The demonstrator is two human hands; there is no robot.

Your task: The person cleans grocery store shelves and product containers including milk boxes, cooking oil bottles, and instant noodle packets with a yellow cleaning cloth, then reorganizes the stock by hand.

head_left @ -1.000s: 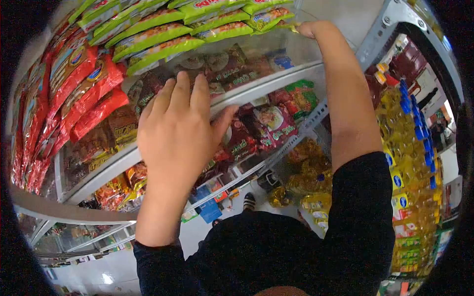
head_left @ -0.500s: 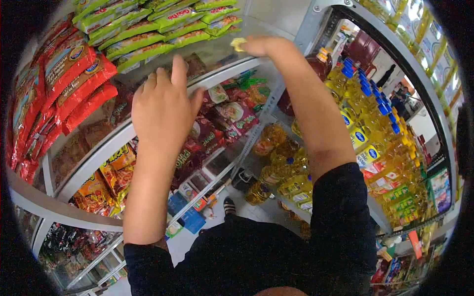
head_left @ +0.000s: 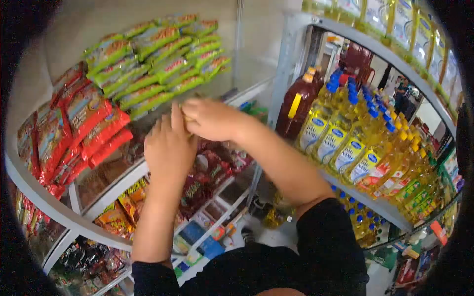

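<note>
We list: red packets (head_left: 89, 123), stacked; green packets (head_left: 158, 59), piled beyond the hands; left hand (head_left: 170, 148), back up, fingers pointing forward over the shelf (head_left: 117, 193), its grip we cannot tell; small yellowish piece (head_left: 187, 118), mostly hidden, between both hands, nearer the right, long axis unreadable; right hand (head_left: 210, 118), forearm slanting leftward, fingers curled, apparently pinching that piece.

Short black sleeves (head_left: 326, 222), black top (head_left: 252, 269), striped shoe (head_left: 248, 236)

Fingertips of the right grip (head_left: 212, 120) are partly hidden.
</note>
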